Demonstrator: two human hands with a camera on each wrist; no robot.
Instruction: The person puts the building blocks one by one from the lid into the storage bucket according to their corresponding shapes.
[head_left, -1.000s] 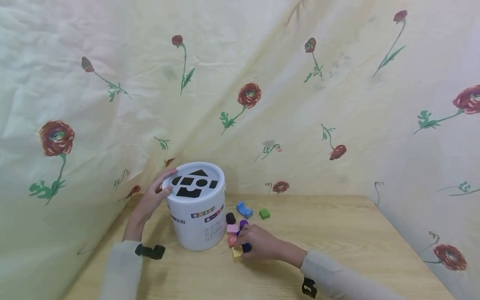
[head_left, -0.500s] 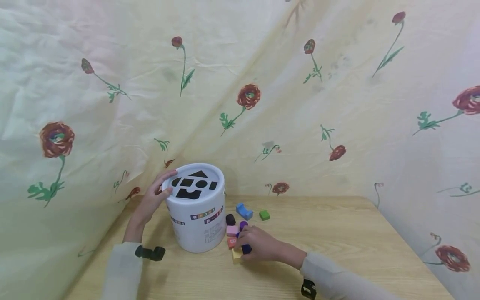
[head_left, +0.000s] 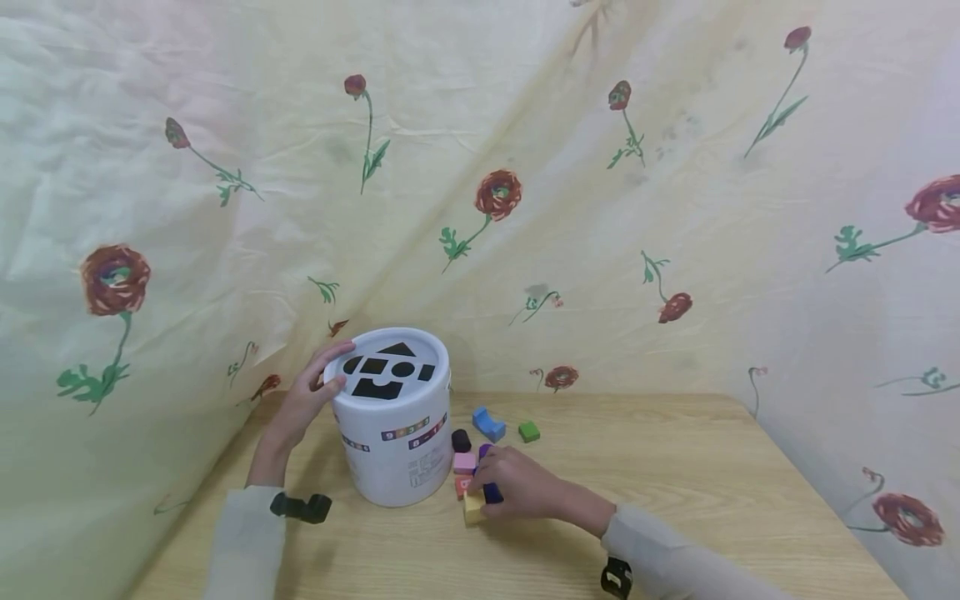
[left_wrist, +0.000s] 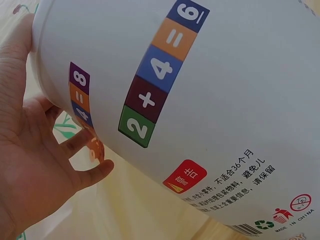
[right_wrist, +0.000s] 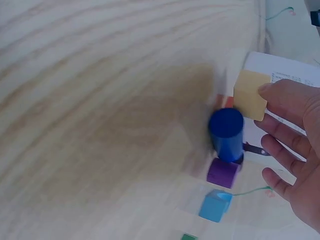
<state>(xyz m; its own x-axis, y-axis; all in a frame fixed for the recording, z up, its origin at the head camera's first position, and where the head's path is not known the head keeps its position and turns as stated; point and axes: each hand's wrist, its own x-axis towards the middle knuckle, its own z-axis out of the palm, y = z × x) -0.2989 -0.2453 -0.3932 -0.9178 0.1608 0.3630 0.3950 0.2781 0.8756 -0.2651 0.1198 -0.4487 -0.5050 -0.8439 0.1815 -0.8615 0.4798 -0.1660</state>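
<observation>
A white bucket (head_left: 393, 450) stands upright, its lid (head_left: 412, 390) cut with several shaped holes. My left hand (head_left: 306, 400) grips the lid's rim at the left, with thumb and forefinger over the edge; in the left wrist view the other fingers spread beside the bucket wall. My right hand (head_left: 521, 483) pinches a yellow block (right_wrist: 251, 95) between thumb and forefinger, right of the bucket. Close to it are a dark blue cylinder (right_wrist: 227, 134), a purple cylinder (right_wrist: 223, 173), a red lettered block (head_left: 462, 485), a pink block (head_left: 464, 463) and a black piece (head_left: 461, 440).
Farther back on the wooden table (head_left: 637, 475) lie a blue notched block (head_left: 489, 424) and a green block (head_left: 529, 431). A flowered cloth (head_left: 420, 208) hangs behind and along both sides of the table.
The yellow block and my right fingers have shifted up slightly, and the block covers more of the red block. My left hand and the bucket have stayed put.
</observation>
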